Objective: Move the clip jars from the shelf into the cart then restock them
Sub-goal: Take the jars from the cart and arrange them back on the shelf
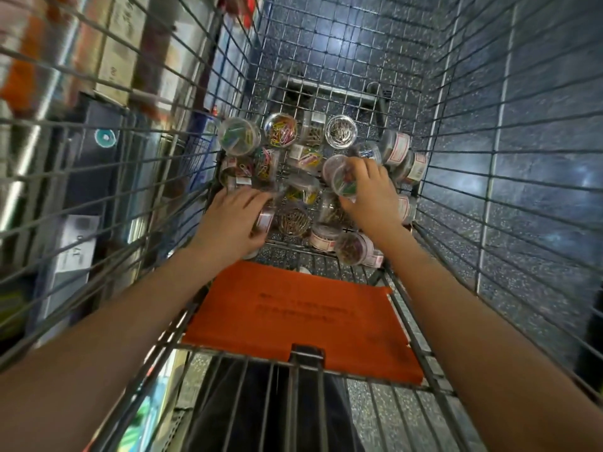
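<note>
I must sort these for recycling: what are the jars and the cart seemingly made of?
Jars: probably clear glossy plastic, since the clips show through the walls and lids. Cart: grey metal wire, seemingly, judging by its thin shiny grid bars.

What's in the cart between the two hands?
In the head view, clip jars lie between the left hand and right hand: one with yellow and green clips, and nearer, one with brassy clips. No bare gap.

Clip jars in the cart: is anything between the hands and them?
Nothing visible. The right hand already grips a jar, and the left hand holds a labelled jar among the others lying in the cart.
</note>
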`<action>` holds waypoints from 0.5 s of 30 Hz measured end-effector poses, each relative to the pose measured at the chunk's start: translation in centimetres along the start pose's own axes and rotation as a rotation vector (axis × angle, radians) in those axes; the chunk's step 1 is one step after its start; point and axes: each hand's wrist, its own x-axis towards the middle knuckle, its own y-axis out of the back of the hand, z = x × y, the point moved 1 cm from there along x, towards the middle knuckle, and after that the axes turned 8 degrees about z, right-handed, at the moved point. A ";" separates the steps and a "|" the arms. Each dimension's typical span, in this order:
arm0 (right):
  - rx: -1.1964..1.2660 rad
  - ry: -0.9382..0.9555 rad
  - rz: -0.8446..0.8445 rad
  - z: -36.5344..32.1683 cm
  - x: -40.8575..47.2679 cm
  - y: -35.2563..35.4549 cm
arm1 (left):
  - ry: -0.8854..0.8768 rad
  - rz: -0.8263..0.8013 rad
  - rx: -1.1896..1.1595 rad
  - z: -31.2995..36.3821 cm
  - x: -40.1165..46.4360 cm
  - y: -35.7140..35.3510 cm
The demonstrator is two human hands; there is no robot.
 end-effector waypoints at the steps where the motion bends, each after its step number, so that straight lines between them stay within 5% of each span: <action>1: 0.024 -0.012 -0.005 0.1 0.0 0.1 | 0.001 -0.002 -0.001 0.0 -0.1 0.0; 7: 0.182 -0.065 -0.067 0.0 -0.5 1.0 | -0.022 -0.042 0.002 0.3 -0.2 0.0; 15: 0.299 0.191 -0.295 -5.0 -3.8 0.8 | -0.086 -0.055 -0.020 0.6 -0.2 -0.4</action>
